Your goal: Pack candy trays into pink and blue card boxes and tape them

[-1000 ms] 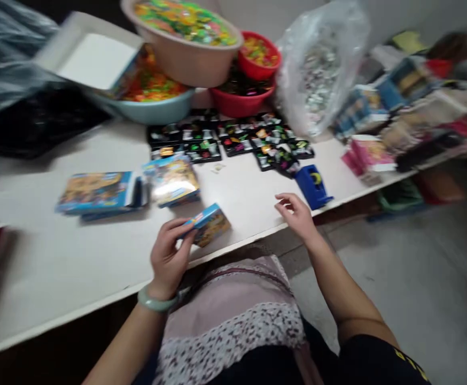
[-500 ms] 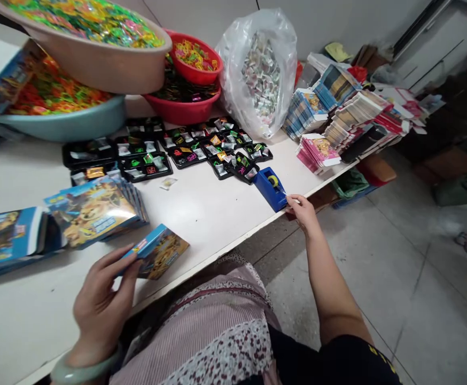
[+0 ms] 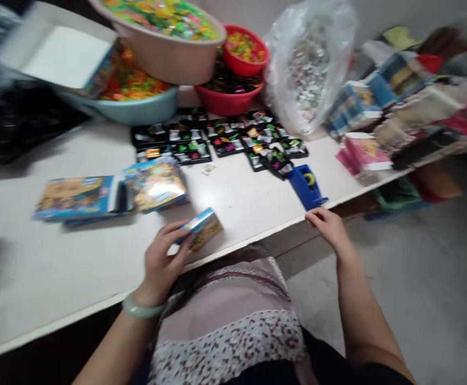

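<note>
My left hand (image 3: 165, 256) grips a small blue box (image 3: 206, 230) with a picture on it, near the table's front edge. Just off the front of the blue tape dispenser (image 3: 305, 186) is my right hand (image 3: 325, 223), its fingers pinched together; whatever is between them is too small to make out. Behind the held box lies a stack of blue boxes (image 3: 155, 184), with more blue boxes (image 3: 75, 198) to its left. Black trays (image 3: 225, 141) with small colourful packets stand in rows at the middle back.
Basins (image 3: 137, 107) of colourful pieces and a clear plastic bag (image 3: 273, 64) line the back. Pink boxes (image 3: 365, 152) and stacked cartons (image 3: 402, 115) stand at the right. An open box lid (image 3: 61, 56) rests at the back left.
The view has swung left. My right hand has come away from the tape dispenser towards me. My left hand still holds the box near the front edge.
</note>
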{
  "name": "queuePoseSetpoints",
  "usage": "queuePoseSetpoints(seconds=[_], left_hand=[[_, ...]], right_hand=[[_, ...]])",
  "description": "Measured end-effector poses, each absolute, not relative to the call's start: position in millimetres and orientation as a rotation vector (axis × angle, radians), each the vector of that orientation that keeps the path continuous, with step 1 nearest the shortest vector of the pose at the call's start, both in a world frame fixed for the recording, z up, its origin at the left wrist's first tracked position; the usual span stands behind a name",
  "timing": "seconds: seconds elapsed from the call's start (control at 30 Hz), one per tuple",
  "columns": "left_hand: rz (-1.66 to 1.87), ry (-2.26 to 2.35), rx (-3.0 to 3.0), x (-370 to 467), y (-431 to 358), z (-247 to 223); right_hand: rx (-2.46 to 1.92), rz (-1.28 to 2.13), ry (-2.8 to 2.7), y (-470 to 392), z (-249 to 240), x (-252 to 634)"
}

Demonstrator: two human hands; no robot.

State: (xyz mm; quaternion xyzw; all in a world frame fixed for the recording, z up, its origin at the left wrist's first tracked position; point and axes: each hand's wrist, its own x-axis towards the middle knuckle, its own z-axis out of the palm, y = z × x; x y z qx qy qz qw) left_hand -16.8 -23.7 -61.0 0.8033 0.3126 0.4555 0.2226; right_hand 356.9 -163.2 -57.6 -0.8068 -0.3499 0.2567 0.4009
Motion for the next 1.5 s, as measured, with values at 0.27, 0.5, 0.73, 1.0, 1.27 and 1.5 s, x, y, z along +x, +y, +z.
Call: queuePoseSetpoints(seconds=[0.27,0.5,0.73,1.0,1.27,1.5], left_hand=[[0.938,0.813,2.623,-22,-29,-45],[0.956,0.695,2.627,-19,-24,-47],[1.187,0.877,2.094,-76,2,-39],[0.338,1.704,2.381,-167,77,-60],[0.812,1.629,2.533,-188,65,-59],[1.58,1.411,1.679,-162,-29,-55]], right_hand=[[-1.255,1.346,-1.07,-89,-26,175],[-1.629,0.962,-1.397,-62,-44,171],[-1.38,1.005,-1.555,-46,-21,189],[-1.542,1.03,-1.384,88,-17,145],[-1.346,0.417,-1.611,60,-16,141],[-0.921,0.757,-1.821,-59,-27,111]])
